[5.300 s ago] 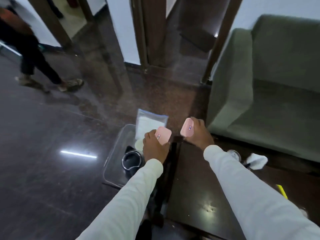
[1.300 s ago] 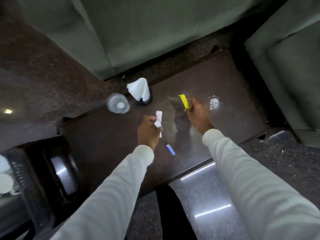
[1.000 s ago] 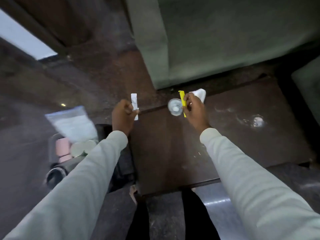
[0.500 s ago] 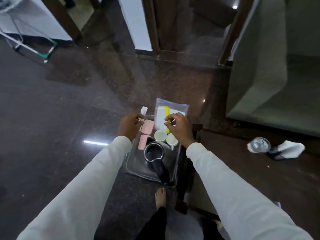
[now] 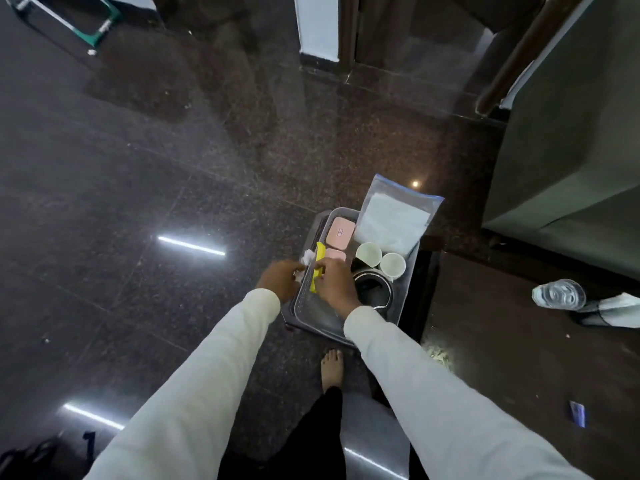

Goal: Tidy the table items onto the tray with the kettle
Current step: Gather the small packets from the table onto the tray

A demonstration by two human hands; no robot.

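Note:
A clear tray (image 5: 403, 308) stands on a low stand and holds a black kettle (image 5: 372, 292), two white cups (image 5: 369, 253), two pink packets (image 5: 341, 232) and a zip bag (image 5: 394, 216) leaning at its far end. My right hand (image 5: 336, 284) pinches a yellow sachet (image 5: 319, 268) over the tray's left rim. Just left of that rim, my left hand (image 5: 282, 278) grips a white sachet (image 5: 307, 258). On the dark table (image 5: 519, 368) to the right lie a glass (image 5: 558, 294), a white cloth (image 5: 613, 310) and a blue sachet (image 5: 577, 414).
Glossy dark floor spreads left and ahead of the tray. A green sofa (image 5: 571, 150) rises at the right behind the table. My bare foot (image 5: 331, 368) stands just below the tray. A white pillar (image 5: 318, 27) and wooden frames stand far ahead.
My view swung from the table back to the tray. Both hands carried the sachets over; the right hand moved the yellow one from the tray's far end to its left rim.

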